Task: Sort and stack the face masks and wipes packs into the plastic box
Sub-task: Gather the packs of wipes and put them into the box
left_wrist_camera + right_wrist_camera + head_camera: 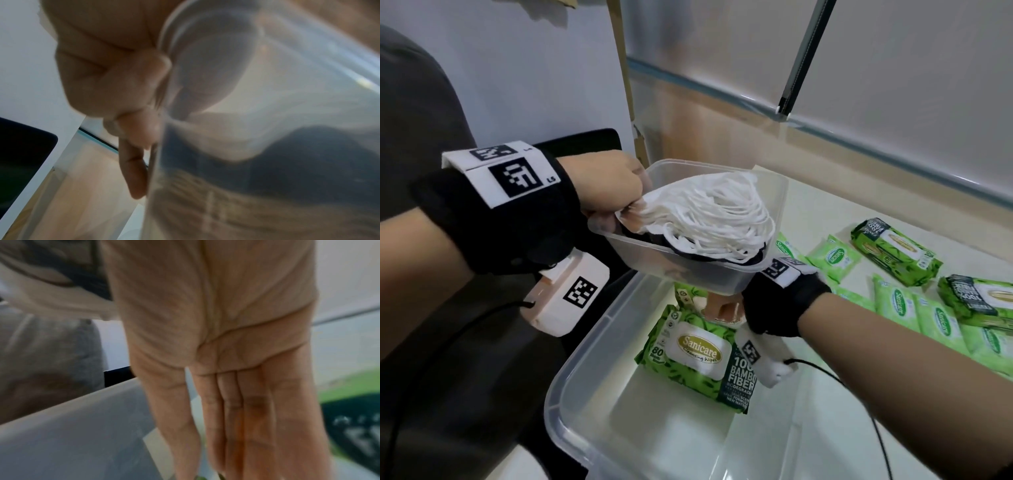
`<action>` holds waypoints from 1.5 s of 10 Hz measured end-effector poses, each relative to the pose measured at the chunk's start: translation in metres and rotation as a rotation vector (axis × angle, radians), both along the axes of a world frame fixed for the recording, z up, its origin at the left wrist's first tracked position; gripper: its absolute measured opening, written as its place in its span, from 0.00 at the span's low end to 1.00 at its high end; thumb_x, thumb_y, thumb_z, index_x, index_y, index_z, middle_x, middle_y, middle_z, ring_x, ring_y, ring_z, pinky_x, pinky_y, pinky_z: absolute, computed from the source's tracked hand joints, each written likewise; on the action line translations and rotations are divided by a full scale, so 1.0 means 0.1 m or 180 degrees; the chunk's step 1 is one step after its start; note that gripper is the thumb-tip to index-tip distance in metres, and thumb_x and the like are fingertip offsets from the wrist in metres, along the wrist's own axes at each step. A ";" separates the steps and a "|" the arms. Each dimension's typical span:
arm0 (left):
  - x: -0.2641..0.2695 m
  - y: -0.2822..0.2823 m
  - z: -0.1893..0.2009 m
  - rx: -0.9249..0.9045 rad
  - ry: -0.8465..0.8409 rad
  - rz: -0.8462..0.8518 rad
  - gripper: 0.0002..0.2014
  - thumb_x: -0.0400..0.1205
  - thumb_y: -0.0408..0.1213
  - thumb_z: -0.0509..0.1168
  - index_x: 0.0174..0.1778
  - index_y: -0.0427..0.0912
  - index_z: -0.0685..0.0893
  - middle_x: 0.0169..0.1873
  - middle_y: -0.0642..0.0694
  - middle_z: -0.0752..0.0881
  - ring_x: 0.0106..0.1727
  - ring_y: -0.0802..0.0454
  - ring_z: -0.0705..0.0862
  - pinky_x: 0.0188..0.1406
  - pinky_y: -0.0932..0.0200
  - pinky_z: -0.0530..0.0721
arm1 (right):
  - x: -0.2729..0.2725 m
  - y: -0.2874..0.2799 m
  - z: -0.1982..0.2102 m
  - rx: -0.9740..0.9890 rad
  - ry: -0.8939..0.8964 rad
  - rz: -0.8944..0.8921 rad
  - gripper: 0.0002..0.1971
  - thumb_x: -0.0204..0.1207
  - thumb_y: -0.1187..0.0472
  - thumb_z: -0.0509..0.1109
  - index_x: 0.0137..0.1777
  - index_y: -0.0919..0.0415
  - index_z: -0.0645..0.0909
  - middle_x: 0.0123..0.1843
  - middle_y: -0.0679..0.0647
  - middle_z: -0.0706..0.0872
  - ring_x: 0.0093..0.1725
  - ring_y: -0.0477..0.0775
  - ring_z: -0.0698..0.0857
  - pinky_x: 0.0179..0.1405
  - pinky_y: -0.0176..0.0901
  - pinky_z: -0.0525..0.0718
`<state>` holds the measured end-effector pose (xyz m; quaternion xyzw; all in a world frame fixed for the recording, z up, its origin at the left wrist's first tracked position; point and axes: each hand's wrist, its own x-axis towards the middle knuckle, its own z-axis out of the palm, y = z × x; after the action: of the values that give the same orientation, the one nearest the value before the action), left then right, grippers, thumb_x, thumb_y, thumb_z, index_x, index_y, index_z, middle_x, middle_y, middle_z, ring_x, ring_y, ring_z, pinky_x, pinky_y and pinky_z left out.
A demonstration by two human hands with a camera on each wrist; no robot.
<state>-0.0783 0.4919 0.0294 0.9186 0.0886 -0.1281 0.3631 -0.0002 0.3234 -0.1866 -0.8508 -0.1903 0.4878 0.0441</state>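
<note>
Mask step: left hand (608, 185) pinches near-left rim of small clear plastic tub (777, 192) of white face masks (709, 216); flat right hand (726, 308) props its base above large clear plastic box (571, 370); next, probably lower it left of green wipes pack (698, 356).

The big wipes pack (697, 356) lying in the plastic box (571, 387) is showing "Sanicare Cleansing Wipes" on its white flap, "80" at its left corner and "100% BAMBOO FIBER" on its dark right end, partly cut off. The small light green packs (834, 259) on the table (825, 212) to the right are reading "Sanicare". The left wristband (503, 171) is bearing "LS" beside a square code marker.
</note>
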 end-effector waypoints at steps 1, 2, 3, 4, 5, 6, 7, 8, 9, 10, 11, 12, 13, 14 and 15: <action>0.03 0.01 0.00 0.0104 0.0016 -0.0070 0.14 0.73 0.20 0.52 0.40 0.36 0.83 0.14 0.40 0.78 0.10 0.50 0.70 0.11 0.68 0.69 | -0.22 -0.06 0.17 -0.0151 -0.0060 0.0113 0.07 0.79 0.64 0.70 0.42 0.65 0.78 0.34 0.55 0.81 0.34 0.47 0.79 0.28 0.27 0.72; 0.04 -0.01 -0.05 0.0100 0.0193 -0.0172 0.15 0.74 0.20 0.51 0.39 0.33 0.84 0.12 0.41 0.76 0.10 0.50 0.71 0.11 0.67 0.70 | -0.22 -0.11 -0.21 -0.0865 -0.0463 0.0202 0.35 0.49 0.42 0.85 0.58 0.50 0.80 0.53 0.52 0.86 0.47 0.58 0.85 0.45 0.50 0.87; 0.02 -0.03 -0.11 0.0060 0.0283 -0.0184 0.16 0.75 0.21 0.50 0.43 0.32 0.84 0.13 0.40 0.76 0.10 0.50 0.71 0.11 0.67 0.70 | -0.48 -0.09 -0.28 -0.0709 -0.0979 0.0385 0.28 0.56 0.47 0.84 0.56 0.57 0.84 0.48 0.59 0.88 0.44 0.63 0.87 0.46 0.60 0.87; 0.01 -0.03 -0.14 -0.0002 0.0319 -0.0164 0.18 0.75 0.20 0.50 0.49 0.30 0.84 0.15 0.38 0.76 0.10 0.49 0.70 0.10 0.67 0.69 | -0.74 -0.13 -0.08 -0.0379 -0.1124 0.0090 0.22 0.77 0.59 0.70 0.69 0.67 0.75 0.56 0.66 0.82 0.58 0.62 0.82 0.57 0.51 0.79; -0.01 -0.03 -0.15 -0.0043 0.0331 -0.0125 0.18 0.75 0.20 0.49 0.53 0.28 0.83 0.19 0.37 0.76 0.11 0.49 0.70 0.11 0.67 0.68 | -0.92 -0.15 0.11 -0.0388 -0.0684 -0.0233 0.37 0.64 0.49 0.82 0.72 0.62 0.75 0.68 0.64 0.80 0.63 0.64 0.82 0.62 0.56 0.81; -0.02 -0.02 -0.18 -0.0075 0.0337 -0.0073 0.18 0.75 0.21 0.49 0.53 0.29 0.83 0.18 0.38 0.76 0.09 0.51 0.69 0.10 0.68 0.67 | -0.95 -0.09 0.20 -0.0335 -0.0459 -0.0356 0.47 0.37 0.42 0.89 0.60 0.57 0.82 0.57 0.55 0.89 0.49 0.59 0.87 0.49 0.51 0.87; -0.02 -0.01 -0.19 -0.0114 0.0350 -0.0054 0.18 0.75 0.20 0.49 0.52 0.30 0.82 0.12 0.40 0.75 0.08 0.52 0.68 0.10 0.69 0.67 | -0.94 -0.08 0.28 -0.0081 -0.0403 -0.0648 0.44 0.38 0.49 0.91 0.57 0.58 0.80 0.51 0.58 0.90 0.44 0.61 0.89 0.34 0.49 0.87; -0.02 -0.02 -0.18 -0.0118 0.0317 -0.0043 0.18 0.75 0.20 0.49 0.53 0.30 0.82 0.12 0.42 0.75 0.09 0.52 0.68 0.10 0.68 0.67 | -1.00 -0.07 0.28 -0.0040 -0.0493 -0.0503 0.24 0.44 0.54 0.90 0.35 0.52 0.80 0.39 0.53 0.89 0.34 0.56 0.88 0.23 0.40 0.82; 0.00 -0.01 -0.16 -0.0106 0.0222 -0.0027 0.18 0.75 0.20 0.49 0.50 0.33 0.82 0.12 0.42 0.76 0.09 0.51 0.68 0.10 0.68 0.66 | -1.03 -0.01 0.35 0.0019 -0.0951 -0.0347 0.16 0.56 0.56 0.86 0.36 0.51 0.79 0.43 0.52 0.87 0.39 0.53 0.86 0.32 0.41 0.84; 0.01 0.01 -0.14 -0.0102 0.0144 0.0022 0.16 0.76 0.21 0.50 0.48 0.36 0.81 0.12 0.42 0.77 0.09 0.51 0.68 0.11 0.69 0.67 | -0.94 -0.04 0.40 -0.0169 -0.1532 -0.0428 0.31 0.70 0.60 0.77 0.71 0.64 0.70 0.68 0.62 0.76 0.67 0.64 0.77 0.62 0.58 0.81; 0.01 0.01 -0.15 -0.0112 0.0143 0.0028 0.16 0.76 0.21 0.50 0.50 0.35 0.81 0.15 0.39 0.78 0.09 0.51 0.69 0.11 0.69 0.67 | -0.89 -0.10 0.35 -0.0351 -0.1969 -0.0801 0.32 0.76 0.60 0.71 0.78 0.61 0.61 0.76 0.62 0.65 0.75 0.64 0.67 0.70 0.54 0.71; 0.00 -0.01 -0.20 -0.0100 0.0192 0.0042 0.15 0.77 0.22 0.51 0.51 0.36 0.81 0.15 0.39 0.77 0.10 0.51 0.69 0.12 0.68 0.68 | -0.92 -0.08 0.28 -0.0437 -0.2057 -0.0838 0.32 0.78 0.59 0.67 0.79 0.60 0.58 0.78 0.61 0.61 0.75 0.63 0.64 0.68 0.54 0.68; 0.00 -0.02 -0.24 -0.0052 0.0197 0.0039 0.15 0.77 0.22 0.51 0.51 0.38 0.80 0.13 0.41 0.75 0.09 0.51 0.69 0.11 0.68 0.68 | -0.95 -0.03 0.25 -0.0406 -0.2212 -0.0468 0.37 0.79 0.56 0.66 0.83 0.60 0.51 0.82 0.62 0.56 0.78 0.65 0.60 0.73 0.59 0.64; 0.00 -0.02 -0.24 -0.0047 0.0200 0.0022 0.17 0.76 0.21 0.49 0.49 0.37 0.81 0.13 0.39 0.75 0.08 0.51 0.69 0.10 0.68 0.68 | -0.97 -0.05 0.26 -0.0267 -0.2304 -0.0202 0.33 0.79 0.60 0.66 0.81 0.60 0.56 0.81 0.60 0.59 0.78 0.63 0.61 0.75 0.59 0.64; 0.01 -0.03 -0.24 -0.0059 0.0246 -0.0024 0.18 0.74 0.20 0.48 0.48 0.33 0.82 0.17 0.37 0.76 0.09 0.50 0.69 0.11 0.68 0.69 | -0.97 -0.08 0.26 -0.0194 -0.2320 -0.0202 0.31 0.76 0.64 0.68 0.78 0.60 0.62 0.78 0.60 0.65 0.75 0.63 0.64 0.72 0.56 0.67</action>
<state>-0.0776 0.4890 0.0056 0.9099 0.0979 -0.1656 0.3674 -0.0970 0.3157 -0.1602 -0.9751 -0.1525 0.1566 -0.0368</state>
